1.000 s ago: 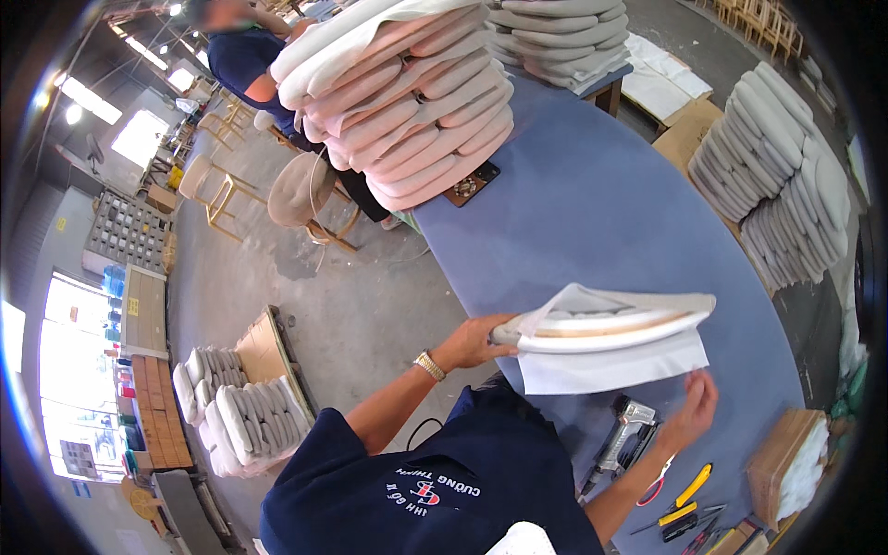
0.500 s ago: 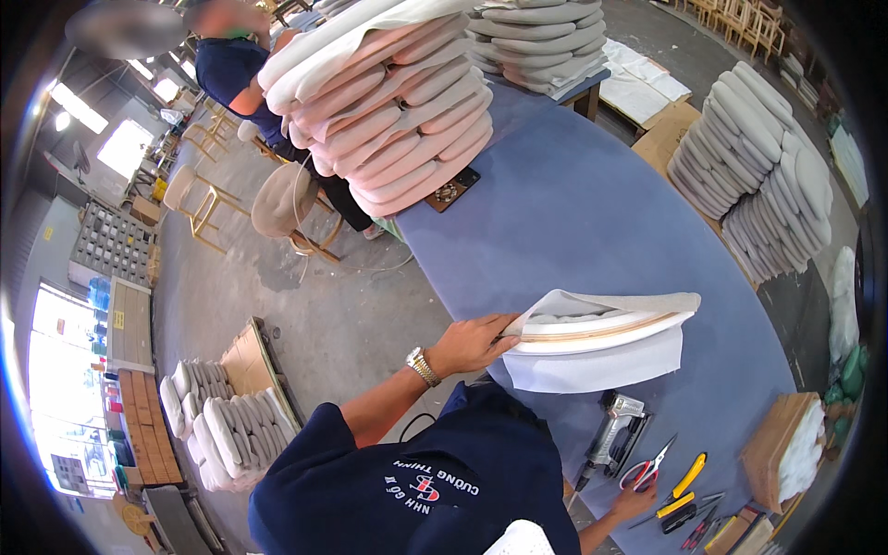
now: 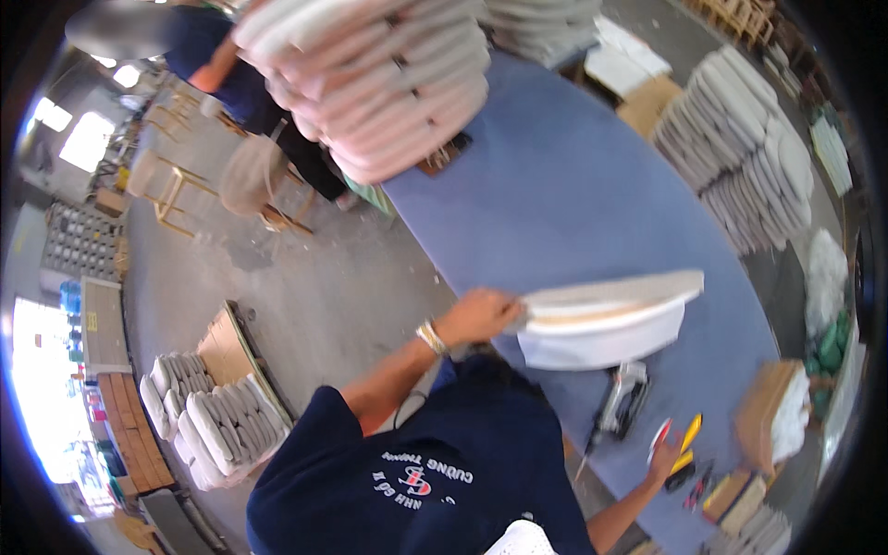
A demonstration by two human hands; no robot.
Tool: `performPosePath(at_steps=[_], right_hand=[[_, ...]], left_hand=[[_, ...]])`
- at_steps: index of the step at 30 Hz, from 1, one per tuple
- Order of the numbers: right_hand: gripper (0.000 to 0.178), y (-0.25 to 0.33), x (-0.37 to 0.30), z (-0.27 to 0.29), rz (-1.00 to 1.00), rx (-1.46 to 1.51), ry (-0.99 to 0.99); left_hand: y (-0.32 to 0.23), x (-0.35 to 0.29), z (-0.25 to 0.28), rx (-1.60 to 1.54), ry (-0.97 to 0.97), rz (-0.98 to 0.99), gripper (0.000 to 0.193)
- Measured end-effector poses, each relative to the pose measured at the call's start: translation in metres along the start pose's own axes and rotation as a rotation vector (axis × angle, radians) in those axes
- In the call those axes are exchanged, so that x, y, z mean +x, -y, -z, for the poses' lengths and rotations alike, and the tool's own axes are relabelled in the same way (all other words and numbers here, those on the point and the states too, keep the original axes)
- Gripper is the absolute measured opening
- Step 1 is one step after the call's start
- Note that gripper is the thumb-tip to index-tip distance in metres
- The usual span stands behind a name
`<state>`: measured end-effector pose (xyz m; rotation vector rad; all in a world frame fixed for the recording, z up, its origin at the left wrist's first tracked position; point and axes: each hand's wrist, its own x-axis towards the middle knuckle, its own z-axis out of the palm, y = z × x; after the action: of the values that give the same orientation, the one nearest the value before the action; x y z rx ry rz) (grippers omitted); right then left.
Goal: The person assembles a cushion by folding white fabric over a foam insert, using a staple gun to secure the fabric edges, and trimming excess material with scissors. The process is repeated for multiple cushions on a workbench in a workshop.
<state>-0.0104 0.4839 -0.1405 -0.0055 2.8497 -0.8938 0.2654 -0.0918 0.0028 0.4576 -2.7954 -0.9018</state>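
My left hand (image 3: 479, 316) is closed on the left end of a curved, padded seat cushion (image 3: 601, 319). A pale wooden strip runs along its edge, and white fabric (image 3: 601, 347) hangs below it over the blue-grey table (image 3: 555, 185). At the lower right, my right hand (image 3: 664, 457) is closed round a pair of red-handled scissors (image 3: 659, 431), blurred by motion, their blades hard to make out. Right beside that hand lies a yellow-handled tool (image 3: 692, 433). Between the cushion and the right hand rests a grey staple gun (image 3: 622, 402).
A tall stack of light cushions (image 3: 370, 92) stands at the table's far left end. More cushions (image 3: 731, 148) are piled beyond the right edge. A cardboard box (image 3: 763, 412) with white stuffing sits at the near right. Across the table, a person in dark blue (image 3: 199, 51) stands near chairs.
The view has shifted and blurred. My right hand has moved a little to the right with the scissors, up against the yellow-handled tool. My left hand keeps its grip on the cushion.
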Motion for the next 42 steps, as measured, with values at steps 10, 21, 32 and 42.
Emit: performPosePath(at_steps=[10,21,32,42], right_hand=[[0.051,0.349,-0.085,0.072,0.587,0.175,0.329],[0.068,0.440,-0.093,0.002,0.900,-0.524,0.864],[0.069,0.500,-0.053,-0.010,0.889,-0.836,1.002],[0.048,0.518,-0.028,-0.024,1.034,-0.773,1.073]], left_hand=[[0.001,0.008,0.009,-0.547,0.152,0.180,0.037],[0.017,0.015,0.003,-0.660,0.139,0.197,0.038],[-0.001,0.023,0.031,-0.276,0.089,0.000,0.039],[0.018,0.035,0.017,-0.478,0.085,-0.005,0.029]])
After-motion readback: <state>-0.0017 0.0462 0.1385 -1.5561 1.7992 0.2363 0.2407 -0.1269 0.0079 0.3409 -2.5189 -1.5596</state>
